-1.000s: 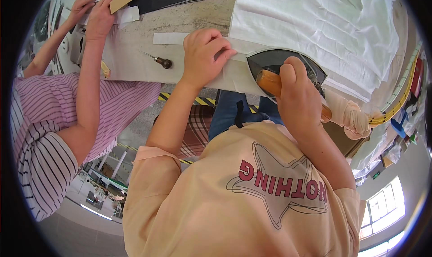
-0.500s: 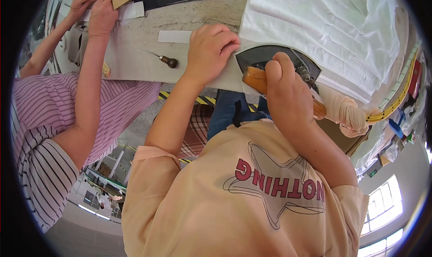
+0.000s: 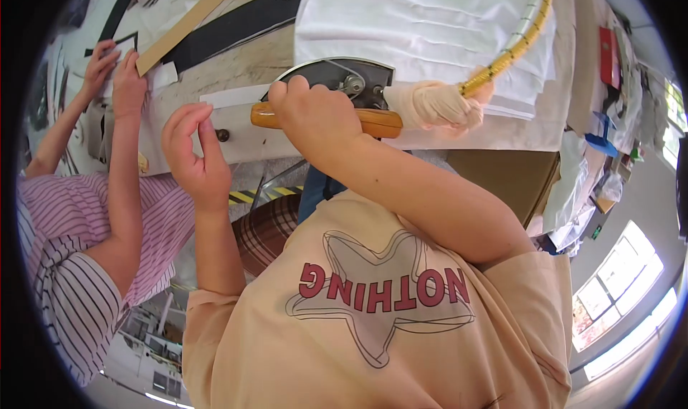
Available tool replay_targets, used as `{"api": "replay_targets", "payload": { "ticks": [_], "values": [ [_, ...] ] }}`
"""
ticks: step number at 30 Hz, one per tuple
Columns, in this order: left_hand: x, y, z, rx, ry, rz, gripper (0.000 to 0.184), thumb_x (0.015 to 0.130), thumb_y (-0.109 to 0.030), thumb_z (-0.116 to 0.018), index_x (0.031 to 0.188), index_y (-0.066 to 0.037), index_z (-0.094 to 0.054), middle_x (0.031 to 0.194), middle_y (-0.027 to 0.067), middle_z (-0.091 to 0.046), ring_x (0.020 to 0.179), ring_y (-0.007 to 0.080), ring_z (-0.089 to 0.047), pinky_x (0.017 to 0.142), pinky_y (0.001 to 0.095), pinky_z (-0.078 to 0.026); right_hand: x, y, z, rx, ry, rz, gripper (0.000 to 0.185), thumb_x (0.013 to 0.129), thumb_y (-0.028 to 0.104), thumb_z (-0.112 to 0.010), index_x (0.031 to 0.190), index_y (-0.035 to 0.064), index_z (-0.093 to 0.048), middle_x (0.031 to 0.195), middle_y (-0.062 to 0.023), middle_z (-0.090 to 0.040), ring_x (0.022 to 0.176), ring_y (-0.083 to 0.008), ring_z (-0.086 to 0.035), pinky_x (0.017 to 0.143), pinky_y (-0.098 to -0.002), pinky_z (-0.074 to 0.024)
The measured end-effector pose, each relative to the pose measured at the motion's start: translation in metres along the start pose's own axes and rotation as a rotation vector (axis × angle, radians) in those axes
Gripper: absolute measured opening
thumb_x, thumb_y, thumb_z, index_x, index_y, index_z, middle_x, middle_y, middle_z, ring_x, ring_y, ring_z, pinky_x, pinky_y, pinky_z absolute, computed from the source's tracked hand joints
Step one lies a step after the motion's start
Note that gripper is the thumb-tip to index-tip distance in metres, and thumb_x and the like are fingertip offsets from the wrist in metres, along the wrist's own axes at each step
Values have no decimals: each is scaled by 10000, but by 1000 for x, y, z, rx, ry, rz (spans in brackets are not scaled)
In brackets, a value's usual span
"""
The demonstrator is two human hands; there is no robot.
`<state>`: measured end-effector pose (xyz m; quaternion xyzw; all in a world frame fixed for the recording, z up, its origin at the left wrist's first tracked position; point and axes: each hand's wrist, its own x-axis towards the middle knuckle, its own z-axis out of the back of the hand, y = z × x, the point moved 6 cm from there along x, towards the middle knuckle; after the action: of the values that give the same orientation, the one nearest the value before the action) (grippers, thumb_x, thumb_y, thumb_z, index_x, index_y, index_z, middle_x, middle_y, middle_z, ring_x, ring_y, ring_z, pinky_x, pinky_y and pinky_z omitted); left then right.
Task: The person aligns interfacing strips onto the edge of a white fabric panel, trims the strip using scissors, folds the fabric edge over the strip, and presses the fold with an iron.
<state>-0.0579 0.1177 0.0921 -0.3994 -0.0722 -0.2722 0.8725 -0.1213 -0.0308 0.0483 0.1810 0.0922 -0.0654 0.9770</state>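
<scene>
My right hand [image 3: 315, 115] is wrapped round the wooden handle of an iron [image 3: 332, 73], which sits on the table over the right end of a narrow white strip [image 3: 233, 96]. My left hand [image 3: 195, 151] is raised near the strip's left end, palm turned up, with fingers loosely curled and nothing visible in them. Just right of that hand lies an awl [image 3: 223, 134], mostly hidden, only its dark handle end showing. White fabric [image 3: 423, 36] spreads behind the iron.
At left, a co-worker's hands [image 3: 118, 79] are at a tan strip [image 3: 183, 30]. A black panel [image 3: 233, 25] lies beside it. A yellow hose [image 3: 510, 54] runs up from the cloth-wrapped bundle [image 3: 444, 108] at the iron's right. A brown box [image 3: 502, 183] stands below the table's edge.
The iron, in my right hand, has moved left onto the white strip and turned. My left hand has drawn back leftward off the table and turned palm up.
</scene>
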Motion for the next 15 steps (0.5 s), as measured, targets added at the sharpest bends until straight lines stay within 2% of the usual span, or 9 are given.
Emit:
{"api": "replay_targets", "payload": {
  "ticks": [5,8,9,11,13,15],
  "values": [
    [-7,-30,-1,-9,53,-35,133,898,19,-595,988,-49,-664,1047,100,-646,1005,254,-594,888,332,-461,-18,-33,11,-10,-58,-39,167,797,113,-650,895,81,-519,808,-84,-605,678,-226,-693,505,-331,-559],
    [-13,-56,-11,-16,107,-54,135,889,22,-600,1001,-33,-652,1054,112,-646,1019,256,-598,912,341,-459,-34,-62,21,71,25,-80,183,795,104,-662,914,72,-525,831,-116,-622,763,-284,-699,606,-378,-579],
    [-11,-62,-18,-17,135,-55,139,885,24,-603,1008,-25,-645,1058,118,-647,1026,257,-600,925,346,-458,-43,-75,35,67,-2,-88,183,795,104,-662,914,72,-525,831,-116,-622,763,-284,-699,606,-378,-579],
    [-14,-68,-35,7,171,-97,139,885,12,-603,1009,-33,-647,1064,116,-648,1032,264,-601,928,353,-457,-72,-115,57,160,79,-176,227,788,66,-659,977,58,-534,908,-173,-645,902,-368,-673,766,-438,-555],
    [-23,-67,-51,78,264,-122,138,885,-11,-603,1010,-47,-651,1076,114,-651,1045,276,-603,935,368,-456,-100,-171,71,214,151,-324,307,768,51,-669,1043,54,-533,1007,-208,-645,1007,-411,-624,851,-479,-501],
    [-30,-66,-78,36,360,-91,145,874,-31,-603,1007,-63,-655,1079,108,-652,1046,293,-604,930,386,-458,-131,-222,101,151,127,-453,348,762,44,-669,1083,50,-535,1029,-214,-649,1014,-426,-610,859,-486,-481]
  ]
}}
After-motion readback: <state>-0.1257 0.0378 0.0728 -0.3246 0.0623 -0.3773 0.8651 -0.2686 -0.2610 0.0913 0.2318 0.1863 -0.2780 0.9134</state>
